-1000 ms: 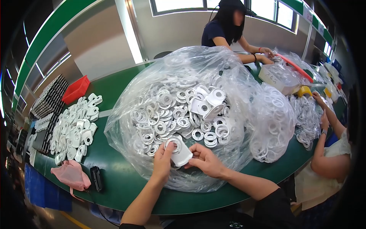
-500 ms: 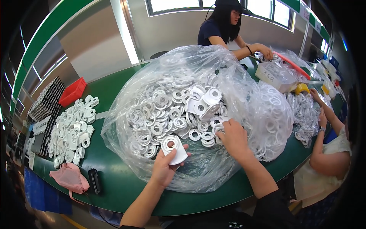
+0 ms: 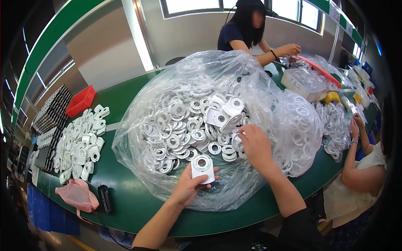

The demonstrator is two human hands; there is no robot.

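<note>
Resting upright in the left hand [image 3: 189, 188], a white plastic plate with a round ring opening [image 3: 202, 168] is pinched between thumb and fingers just above the near edge of the clear plastic bag [image 3: 268, 96]. That bag lies open on the green table [image 3: 125, 201] and is heaped with white rings [image 3: 184, 125] and similar plates. The right hand [image 3: 256, 147] reaches into the heap, fingers curled down among the rings; whether it grips one cannot be told. Left of the bag lies a pile of white plates [image 3: 81, 144], with a pink cloth [image 3: 77, 195] and a small black device [image 3: 104, 198] nearer the table edge. A red bin [image 3: 81, 101] sits beyond.
</note>
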